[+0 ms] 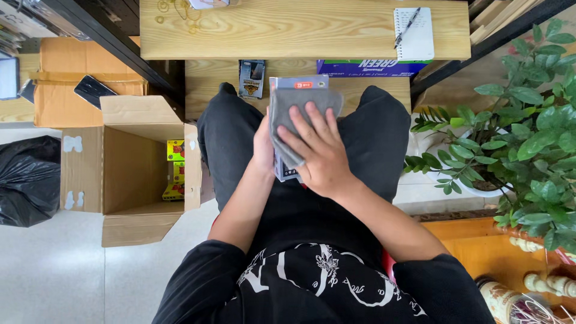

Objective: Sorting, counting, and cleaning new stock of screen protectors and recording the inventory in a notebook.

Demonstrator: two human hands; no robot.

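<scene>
I sit with a flat rectangular package (298, 83) held upright over my lap. My left hand (263, 146) grips its left edge from behind. My right hand (317, 150) presses a grey cloth (282, 114) flat against the front of the package, fingers spread over the cloth. Most of the package's face is hidden by the cloth and my right hand; only its top strip and a lower corner show.
A wooden table (300, 30) stands ahead with a notepad and pen (415, 30). Below it lie a small packet (251, 78) and a blue box (372, 66). An open cardboard box (129, 162) with yellow packets is at left, beside a black bag (27, 180). Potted plants (516, 132) stand at right.
</scene>
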